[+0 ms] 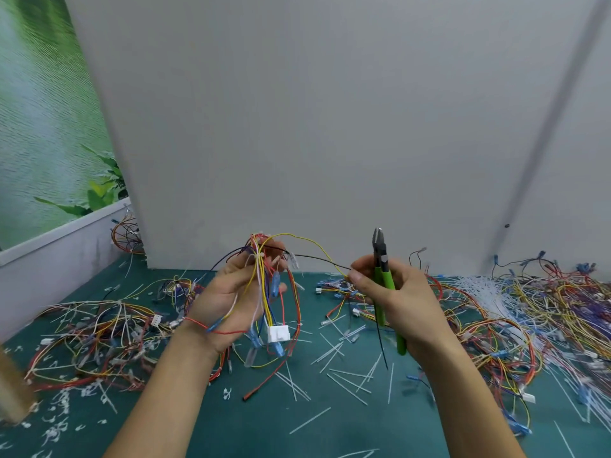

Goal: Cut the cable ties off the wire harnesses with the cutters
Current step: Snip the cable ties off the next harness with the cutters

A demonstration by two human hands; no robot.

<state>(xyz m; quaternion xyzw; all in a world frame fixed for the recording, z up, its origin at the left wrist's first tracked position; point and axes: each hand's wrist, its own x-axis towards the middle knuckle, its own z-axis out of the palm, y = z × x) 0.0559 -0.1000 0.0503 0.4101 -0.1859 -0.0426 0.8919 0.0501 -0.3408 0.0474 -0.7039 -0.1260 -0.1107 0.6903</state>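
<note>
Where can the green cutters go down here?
Best on the bare teal mat between the left forearm and right forearm, with a few cut white ties. The left coloured wire tangle and right coloured wire tangle are crowded.

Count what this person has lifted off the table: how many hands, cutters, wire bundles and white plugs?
hands: 2, the left hand and the right hand
cutters: 1, green handles, held in the right hand
wire harness: 1, gripped by the left hand
white connector: 1, hanging on that harness
Total: 5
</note>
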